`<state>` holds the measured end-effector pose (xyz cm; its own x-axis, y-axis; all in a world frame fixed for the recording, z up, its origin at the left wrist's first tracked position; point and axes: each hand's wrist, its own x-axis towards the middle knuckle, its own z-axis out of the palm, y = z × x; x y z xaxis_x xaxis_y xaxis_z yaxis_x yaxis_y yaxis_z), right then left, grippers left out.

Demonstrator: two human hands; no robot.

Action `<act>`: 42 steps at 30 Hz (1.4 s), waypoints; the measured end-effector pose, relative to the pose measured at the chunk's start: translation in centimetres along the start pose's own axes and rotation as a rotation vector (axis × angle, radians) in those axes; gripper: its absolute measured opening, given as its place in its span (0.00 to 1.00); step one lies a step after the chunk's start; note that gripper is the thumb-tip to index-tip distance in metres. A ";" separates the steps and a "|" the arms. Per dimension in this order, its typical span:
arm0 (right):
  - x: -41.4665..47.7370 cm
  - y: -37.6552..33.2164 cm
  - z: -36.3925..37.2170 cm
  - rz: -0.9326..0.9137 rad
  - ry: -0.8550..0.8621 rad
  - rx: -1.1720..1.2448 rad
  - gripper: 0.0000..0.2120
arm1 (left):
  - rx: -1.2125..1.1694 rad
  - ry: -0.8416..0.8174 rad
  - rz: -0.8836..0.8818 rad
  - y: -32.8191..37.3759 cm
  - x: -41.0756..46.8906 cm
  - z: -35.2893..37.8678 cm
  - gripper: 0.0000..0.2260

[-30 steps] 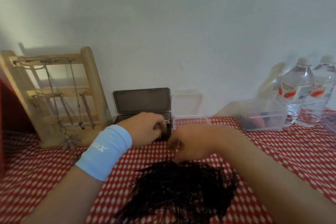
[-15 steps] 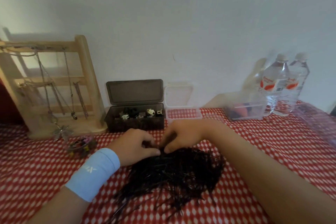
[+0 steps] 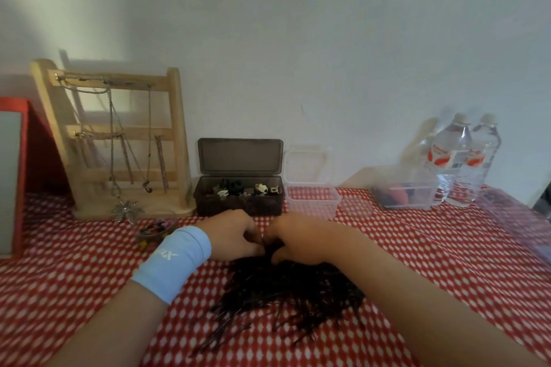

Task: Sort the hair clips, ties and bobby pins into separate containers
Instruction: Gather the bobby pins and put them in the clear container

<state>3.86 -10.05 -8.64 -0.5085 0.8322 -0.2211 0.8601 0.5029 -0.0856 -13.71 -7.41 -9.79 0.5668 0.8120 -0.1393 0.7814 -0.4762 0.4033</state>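
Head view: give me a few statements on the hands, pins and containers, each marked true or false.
1. The left hand and the right hand are both at the far edge of the bobby pin pile. True.
2. The dark box is closed. False: its lid stands open, with clips showing inside.
3. A light blue wristband is on the left wrist. True.
4. The water bottles stand beside the wooden jewellery stand. False: the bottles are far right, the stand far left.

Left hand, right hand, curled fingers meeting
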 end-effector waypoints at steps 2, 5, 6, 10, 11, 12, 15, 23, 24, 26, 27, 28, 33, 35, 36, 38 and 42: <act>-0.2 0.0 0.2 -0.006 0.014 0.012 0.15 | -0.071 0.039 -0.009 -0.4 -0.3 -0.6 0.09; -0.8 0.4 0.2 -0.002 0.037 0.065 0.15 | -0.096 0.002 -0.023 -0.8 -0.9 -1.2 0.14; -0.9 0.6 0.2 0.006 0.047 0.091 0.15 | -0.076 -0.026 -0.023 -0.7 -1.0 -1.2 0.16; -1.2 1.4 0.1 0.038 0.124 0.169 0.14 | -0.094 0.027 0.055 -0.2 -0.6 -0.8 0.05; -1.2 1.5 0.0 0.037 0.139 0.183 0.13 | -0.111 0.054 0.070 -0.2 -0.4 -0.8 0.04; -1.3 1.5 0.1 0.037 0.146 0.187 0.12 | -0.128 0.080 0.081 -0.2 -0.4 -0.8 0.05; -1.1 1.5 0.6 0.016 0.152 0.188 0.10 | -0.152 0.135 0.096 -0.3 -0.2 -0.7 0.05; -1.0 1.9 0.9 0.038 0.142 0.359 0.11 | -0.342 0.339 0.091 -0.2 0.1 -0.2 0.09; -1.0 2.1 0.7 0.051 0.127 0.397 0.11 | -0.398 0.349 0.084 -0.3 0.1 -0.2 0.10; -1.1 2.5 0.1 0.075 0.120 0.469 0.13 | -0.466 0.328 0.068 -0.6 0.0 -0.3 0.12; -1.1 2.8 -0.1 0.085 0.118 0.519 0.12 | -0.489 0.311 0.070 -0.7 -0.1 -0.3 0.11; -1.2 3.0 -0.3 0.093 0.110 0.598 0.11 | -0.520 0.306 0.077 -0.8 0.0 -0.2 0.08; -0.4 3.1 -0.6 0.090 0.017 1.253 0.12 | -0.657 0.346 0.106 -0.6 0.4 0.6 0.03; 0.0 3.5 -0.6 0.007 -0.097 1.389 0.15 | -0.642 0.424 0.108 -0.8 0.6 1.0 0.06; 0.1 3.6 -0.7 -0.029 -0.137 1.408 0.14 | -0.621 0.488 0.109 -0.8 0.6 1.1 0.08; 0.4 3.7 -1.0 -0.061 -0.165 1.406 0.09 | -0.647 0.613 0.119 -0.5 0.6 1.1 0.11; 1.3 3.7 -0.5 -0.065 -0.084 1.462 0.09 | -0.791 0.650 0.195 0.1 0.4 0.8 0.14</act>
<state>6.36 -7.02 -8.80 -0.5875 0.7761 -0.2292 0.1359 -0.1846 -0.9734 -13.19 -7.36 -10.52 0.2318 0.8815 0.4114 0.1639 -0.4522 0.8767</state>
